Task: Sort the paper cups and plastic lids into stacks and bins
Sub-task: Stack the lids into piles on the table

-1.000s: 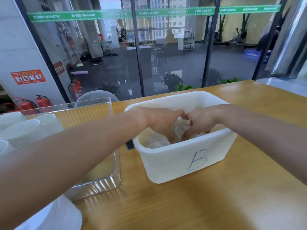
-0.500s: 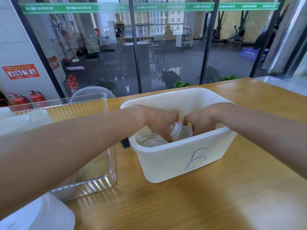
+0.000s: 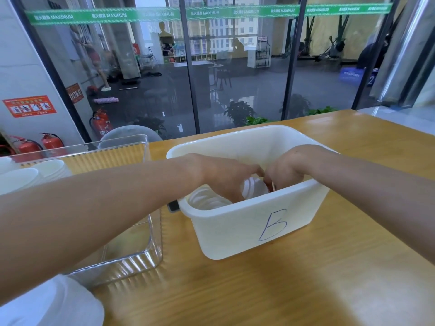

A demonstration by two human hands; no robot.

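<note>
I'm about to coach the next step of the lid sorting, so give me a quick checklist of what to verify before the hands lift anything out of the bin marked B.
1. Both hands inside the white bin: ok; left hand and right hand are past its rim.
2. Lids within reach: ok; clear plastic lids sit between the fingers.
3. Firm grip on the lids: cannot tell; the fingertips are hidden behind the bin wall.
4. Bin resting flat on the wooden table: ok.
5. Clear bin free to receive items: ok; it stands open beside the white bin.
6. Paper cups already stacked: ok; nested at far left.
</note>
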